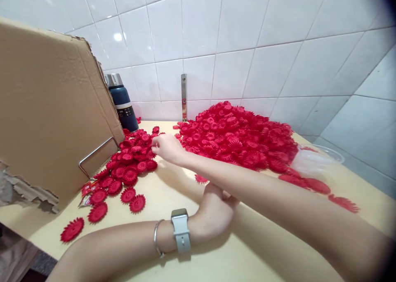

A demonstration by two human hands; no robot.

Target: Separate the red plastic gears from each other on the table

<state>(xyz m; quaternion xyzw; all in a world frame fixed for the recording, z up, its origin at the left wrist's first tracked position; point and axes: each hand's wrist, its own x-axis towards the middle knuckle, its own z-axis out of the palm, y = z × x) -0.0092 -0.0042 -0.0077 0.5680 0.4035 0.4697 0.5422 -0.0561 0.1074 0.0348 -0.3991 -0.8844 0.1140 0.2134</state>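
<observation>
Head cam view, going left to right: a torn cardboard sheet [52,109] leans at the left edge of the yellowish table [262,249], with a dark blue flask [123,104] just behind it by the tiled back wall. Next to the cardboard sits a loose scatter of red flower pieces [130,170], spreading toward the front left corner. The person's right hand [167,148] reaches across to that scatter – fingertips pinched together on one of the red pieces at its top edge. The left hand [215,212] rests near the front edge, watch on the wrist, curled under the right forearm – can't tell if it's holding anything. Further right, a big heap of red flowers [238,135] is piled against the back wall, and a clear plastic container [315,158] sits just beside it toward the right edge.
</observation>
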